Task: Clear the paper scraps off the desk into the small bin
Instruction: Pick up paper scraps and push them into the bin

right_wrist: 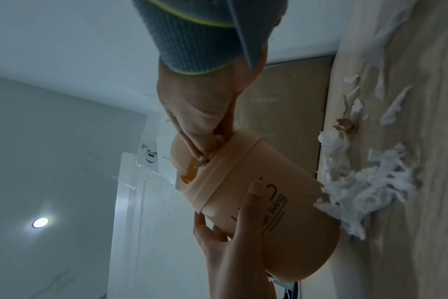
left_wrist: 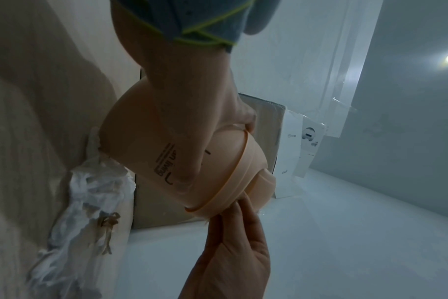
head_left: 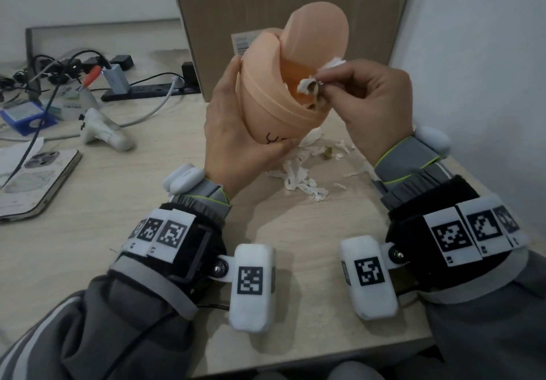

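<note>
Head: left hand [head_left: 236,131] grips the bin [head_left: 277,96] tilted above the desk [head_left: 118,232]; right hand [head_left: 369,99] pinches scraps [head_left: 310,85] at its mouth — push well inside before releasing.
Left wrist: pile [left_wrist: 85,202] remains on desk.
Right wrist: fingertips [right_wrist: 205,159] probably past the rim — blurry.

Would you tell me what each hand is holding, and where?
Left hand grips the bin around its lower body; right hand pinches paper scraps at the bin's opening.
</note>
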`<control>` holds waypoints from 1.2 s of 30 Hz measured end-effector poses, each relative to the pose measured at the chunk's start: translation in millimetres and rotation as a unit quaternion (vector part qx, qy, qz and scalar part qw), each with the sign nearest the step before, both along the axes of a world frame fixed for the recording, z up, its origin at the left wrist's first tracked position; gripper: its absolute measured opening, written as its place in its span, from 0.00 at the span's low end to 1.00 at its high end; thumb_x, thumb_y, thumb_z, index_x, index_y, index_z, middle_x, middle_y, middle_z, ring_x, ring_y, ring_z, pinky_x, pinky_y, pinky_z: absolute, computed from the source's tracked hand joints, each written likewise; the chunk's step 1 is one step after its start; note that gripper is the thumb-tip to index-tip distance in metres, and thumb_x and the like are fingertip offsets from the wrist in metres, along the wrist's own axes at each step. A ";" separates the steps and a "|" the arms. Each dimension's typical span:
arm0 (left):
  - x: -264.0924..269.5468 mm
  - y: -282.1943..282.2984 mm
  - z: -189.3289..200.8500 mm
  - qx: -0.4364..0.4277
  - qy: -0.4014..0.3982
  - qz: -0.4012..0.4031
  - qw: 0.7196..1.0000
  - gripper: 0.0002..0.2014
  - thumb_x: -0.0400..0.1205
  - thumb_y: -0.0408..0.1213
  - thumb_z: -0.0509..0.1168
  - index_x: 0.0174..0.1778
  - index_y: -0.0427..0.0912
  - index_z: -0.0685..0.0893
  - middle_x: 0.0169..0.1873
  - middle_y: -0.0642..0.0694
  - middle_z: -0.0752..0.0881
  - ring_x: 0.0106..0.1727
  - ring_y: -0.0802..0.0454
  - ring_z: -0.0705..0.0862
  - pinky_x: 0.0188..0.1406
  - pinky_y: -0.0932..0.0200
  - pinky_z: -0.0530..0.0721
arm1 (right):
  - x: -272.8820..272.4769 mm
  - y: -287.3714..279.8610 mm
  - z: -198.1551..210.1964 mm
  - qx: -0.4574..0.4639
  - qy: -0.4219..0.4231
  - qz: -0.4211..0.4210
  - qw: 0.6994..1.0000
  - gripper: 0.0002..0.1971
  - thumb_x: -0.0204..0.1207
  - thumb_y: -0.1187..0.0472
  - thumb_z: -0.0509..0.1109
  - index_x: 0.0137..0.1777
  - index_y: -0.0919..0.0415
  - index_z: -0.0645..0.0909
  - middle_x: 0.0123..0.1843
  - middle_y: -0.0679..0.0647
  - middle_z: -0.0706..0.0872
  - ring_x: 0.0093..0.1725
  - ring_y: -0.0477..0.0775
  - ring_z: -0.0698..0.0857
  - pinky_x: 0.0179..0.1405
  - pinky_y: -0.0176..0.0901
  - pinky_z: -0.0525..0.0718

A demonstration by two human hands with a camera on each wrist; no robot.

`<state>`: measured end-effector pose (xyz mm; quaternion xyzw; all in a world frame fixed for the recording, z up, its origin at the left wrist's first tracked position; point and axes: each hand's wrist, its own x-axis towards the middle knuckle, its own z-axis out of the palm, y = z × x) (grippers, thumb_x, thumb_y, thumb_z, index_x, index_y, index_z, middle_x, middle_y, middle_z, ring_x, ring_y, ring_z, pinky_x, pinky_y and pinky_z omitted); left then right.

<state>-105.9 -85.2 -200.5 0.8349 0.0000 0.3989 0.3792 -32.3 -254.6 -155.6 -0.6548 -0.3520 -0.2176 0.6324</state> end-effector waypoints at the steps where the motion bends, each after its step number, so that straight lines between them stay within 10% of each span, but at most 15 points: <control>1: 0.7 0.6 -0.2 0.004 0.002 -0.002 1.000 0.62 0.62 0.59 0.79 0.88 0.40 0.55 0.83 0.40 0.69 0.84 0.42 0.71 0.83 0.34 0.71 | -1.0 0.0 -0.6 -0.027 -0.006 0.004 1.000 0.10 0.70 0.69 0.74 0.47 0.54 0.87 0.40 0.42 0.88 0.43 0.35 0.87 0.47 0.27 0.83; 8: 1.8 -0.4 -0.1 0.045 -0.009 0.010 0.999 0.61 0.62 0.59 0.80 0.87 0.44 0.56 0.81 0.41 0.71 0.82 0.42 0.73 0.80 0.32 0.72 | -7.7 2.0 -1.8 -0.212 -0.016 0.053 0.976 0.14 0.81 0.55 0.61 0.40 0.58 0.84 0.32 0.41 0.80 0.33 0.35 0.77 0.36 0.30 0.72; 16: -3.5 -1.0 1.2 -0.023 0.002 0.033 0.999 0.64 0.61 0.63 0.77 0.89 0.40 0.55 0.84 0.43 0.68 0.85 0.45 0.69 0.86 0.38 0.68 | -6.9 -4.8 2.0 -0.022 0.006 -0.014 1.000 0.27 0.85 0.57 0.48 0.42 0.64 0.90 0.39 0.52 0.91 0.44 0.39 0.88 0.49 0.24 0.76; 21: -4.7 -2.8 2.3 -0.017 0.002 0.033 0.999 0.64 0.61 0.64 0.76 0.89 0.39 0.55 0.83 0.43 0.69 0.83 0.45 0.70 0.85 0.37 0.69 | -4.4 -3.9 -2.8 -0.095 -0.001 -0.052 0.994 0.30 0.85 0.51 0.47 0.37 0.56 0.89 0.38 0.49 0.90 0.45 0.32 0.83 0.54 0.23 0.72; 25: -4.6 -2.7 1.5 0.008 0.004 0.025 1.000 0.62 0.62 0.61 0.77 0.89 0.40 0.56 0.83 0.42 0.69 0.83 0.44 0.71 0.83 0.35 0.70 | -12.7 2.0 0.2 -0.223 -0.011 -0.034 0.974 0.27 0.83 0.44 0.44 0.33 0.43 0.82 0.42 0.44 0.84 0.57 0.46 0.79 0.77 0.59 0.61; 28: -5.6 -6.7 3.9 0.052 0.003 0.017 0.998 0.61 0.61 0.61 0.77 0.88 0.38 0.58 0.81 0.40 0.71 0.81 0.42 0.72 0.82 0.37 0.71 | -23.9 -1.9 4.7 -0.312 0.059 0.011 0.948 0.24 0.87 0.50 0.47 0.55 0.60 0.84 0.41 0.36 0.72 0.70 0.43 0.67 0.83 0.52 0.44; 31: -6.0 -8.3 4.6 0.071 0.002 0.020 0.997 0.61 0.61 0.60 0.77 0.87 0.38 0.58 0.81 0.39 0.71 0.80 0.41 0.72 0.81 0.36 0.72 | -22.3 -6.7 3.1 -0.336 0.059 0.028 0.940 0.27 0.87 0.54 0.45 0.63 0.77 0.77 0.51 0.49 0.71 0.60 0.33 0.61 0.83 0.50 0.40; 36: -3.1 -3.0 0.8 0.010 0.008 0.022 1.000 0.63 0.61 0.61 0.77 0.89 0.39 0.55 0.83 0.41 0.70 0.83 0.43 0.71 0.83 0.35 0.70 | -13.2 -1.8 -0.3 -0.173 0.008 -0.016 0.985 0.32 0.83 0.50 0.40 0.36 0.55 0.87 0.39 0.45 0.86 0.48 0.30 0.80 0.79 0.55 0.56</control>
